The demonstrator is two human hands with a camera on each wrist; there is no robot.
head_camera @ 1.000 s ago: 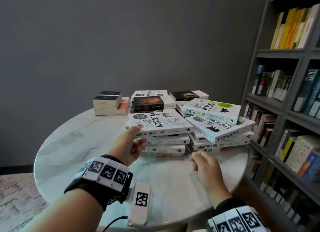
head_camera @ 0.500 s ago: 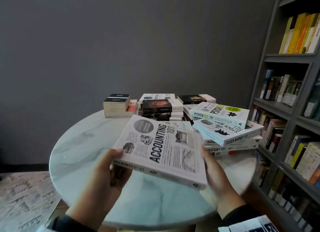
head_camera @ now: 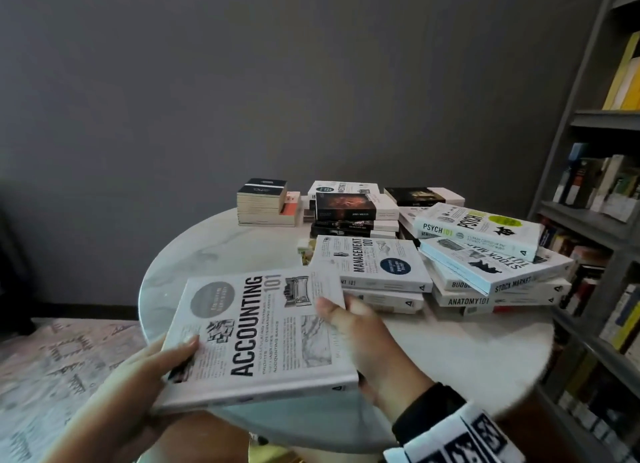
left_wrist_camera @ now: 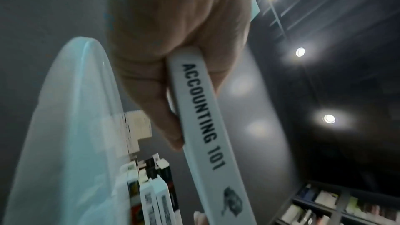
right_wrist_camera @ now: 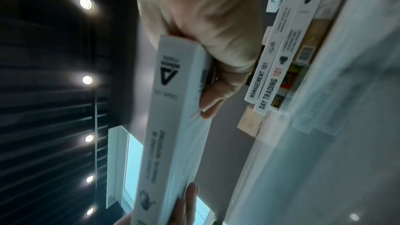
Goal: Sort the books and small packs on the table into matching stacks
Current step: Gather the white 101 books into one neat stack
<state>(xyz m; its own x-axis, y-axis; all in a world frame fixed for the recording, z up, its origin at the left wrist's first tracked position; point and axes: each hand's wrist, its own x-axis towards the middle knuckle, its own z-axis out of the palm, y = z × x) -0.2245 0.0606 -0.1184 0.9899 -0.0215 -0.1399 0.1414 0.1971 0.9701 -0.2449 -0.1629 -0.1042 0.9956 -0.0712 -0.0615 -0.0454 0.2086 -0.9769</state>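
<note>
Both hands hold the white Accounting book in the air over the near edge of the round marble worktop, cover up and tilted. The left hand grips its left edge, thumb on the cover and fingers curled underneath. The right hand clamps the right edge the same way. Behind it, on the worktop, the Management book tops one stack, just beside a skewed stack topped by the Psych book.

Bookshelf cut off by right edge (spine titles unreadable).
</note>
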